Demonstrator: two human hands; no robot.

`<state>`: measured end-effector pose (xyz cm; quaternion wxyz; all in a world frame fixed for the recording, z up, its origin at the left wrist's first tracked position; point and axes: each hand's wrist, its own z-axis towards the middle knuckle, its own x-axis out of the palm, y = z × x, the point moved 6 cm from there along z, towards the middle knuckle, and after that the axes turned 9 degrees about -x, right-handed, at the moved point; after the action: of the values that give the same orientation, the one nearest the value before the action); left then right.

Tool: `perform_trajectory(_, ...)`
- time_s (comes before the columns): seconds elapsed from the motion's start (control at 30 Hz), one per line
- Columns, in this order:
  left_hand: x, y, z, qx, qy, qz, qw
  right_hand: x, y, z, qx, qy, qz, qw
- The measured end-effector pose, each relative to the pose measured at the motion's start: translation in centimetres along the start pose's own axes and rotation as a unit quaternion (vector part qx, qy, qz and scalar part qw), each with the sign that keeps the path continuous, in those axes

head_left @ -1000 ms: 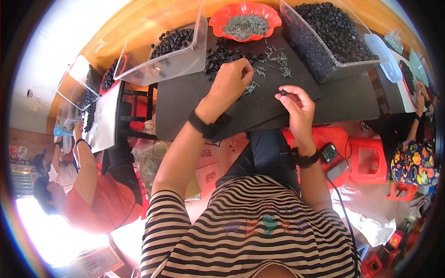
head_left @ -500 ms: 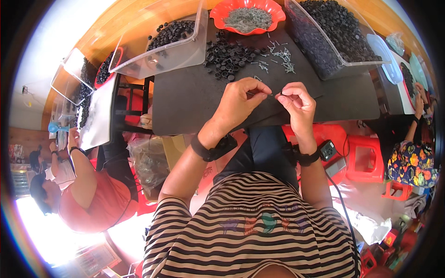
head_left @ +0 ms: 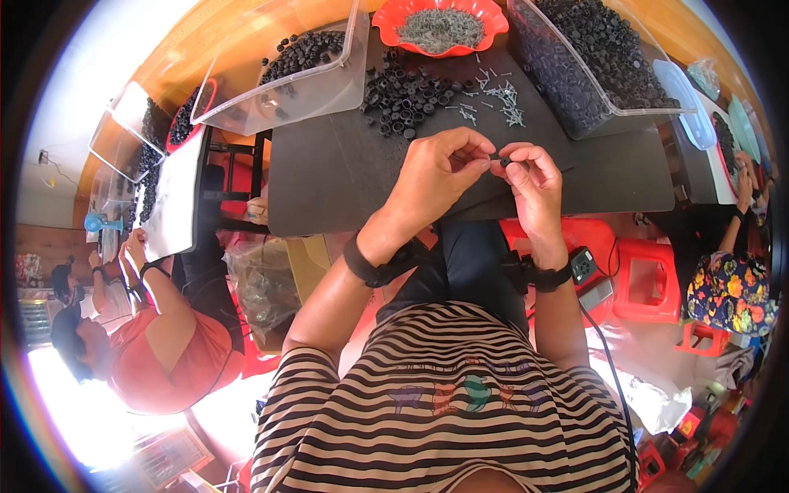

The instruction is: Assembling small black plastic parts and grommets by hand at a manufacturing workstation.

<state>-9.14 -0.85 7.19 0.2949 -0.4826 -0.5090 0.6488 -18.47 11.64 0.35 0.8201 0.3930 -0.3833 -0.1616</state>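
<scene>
My left hand [head_left: 440, 174] is closed in a pinch above the table's near part. Between its fingertips only a short bit of a thin screw shows, touching or nearly touching the black part. Facing it, my right hand [head_left: 536, 177] pinches a small round black plastic cap [head_left: 505, 162] between thumb and fingers. Both hands' fingertips almost meet. Beyond them lie a pile of loose black caps [head_left: 403, 99] and a scatter of grey screws [head_left: 511, 107] on the dark table [head_left: 329, 181].
A red wavy-rimmed bowl [head_left: 385, 23] of screws stands at the back. Clear plastic bins hold black caps at the left [head_left: 349, 94] and right [head_left: 608, 123]. A blue lid [head_left: 686, 107] leans beside the right bin. Other people sit at tables on both sides; red stools [head_left: 649, 283] stand at right.
My fingertips have come closer together, the left hand shifting slightly right and away from me. The black cap now shows more plainly in my right fingers. At left, a co-worker's arms have moved.
</scene>
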Motion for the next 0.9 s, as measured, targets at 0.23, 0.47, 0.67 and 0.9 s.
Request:
perform_trajectory(0.23,0.4,-0.1,0.5,0.003,-0.012,0.005,1.000,0.0,-0.1,0.0,-0.002,0.001,0.011,1.000)
perform_trajectory(0.47,0.5,-0.4,0.5,0.020,-0.021,0.020,0.999,0.1,0.0,0.0,-0.001,0.019,-0.003,1.000)
perform_trajectory(0.67,0.7,-0.9,0.1,0.050,-0.017,0.051,0.997,0.9,0.3,-0.4,-0.024,0.046,-0.114,0.992)
perform_trajectory(0.9,-0.7,-1.4,-0.1,0.059,-0.033,0.070,0.995,0.5,0.3,-0.2,-0.027,0.021,-0.080,0.996)
